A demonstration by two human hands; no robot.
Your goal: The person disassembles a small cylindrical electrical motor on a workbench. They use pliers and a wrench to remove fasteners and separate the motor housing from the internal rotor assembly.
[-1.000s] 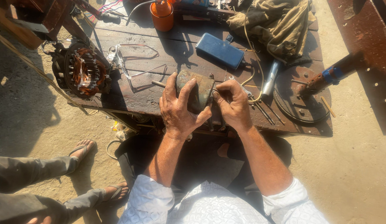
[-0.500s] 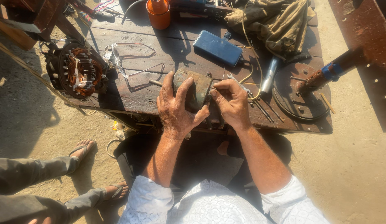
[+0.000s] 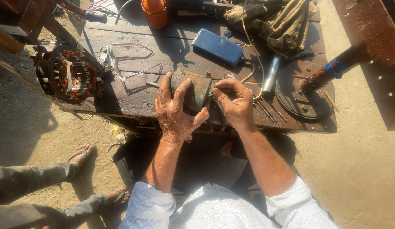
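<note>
The left hand (image 3: 174, 111) wraps a grimy metal part (image 3: 196, 90) on the wooden surface (image 3: 133, 99), and the right hand (image 3: 236, 103) pinches its far side. A blue box (image 3: 217, 46) lies just beyond the hands; a copper-wound stator (image 3: 72, 74) sits well left.

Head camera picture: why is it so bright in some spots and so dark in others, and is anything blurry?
In the head view, strong sunlight hits the sandy ground and both hands, left hand and right hand, so they look bright; the hands, the orange cup and the wooden table cast hard dark shadows. The metal part looks sharp; nothing is noticeably blurred.
</note>
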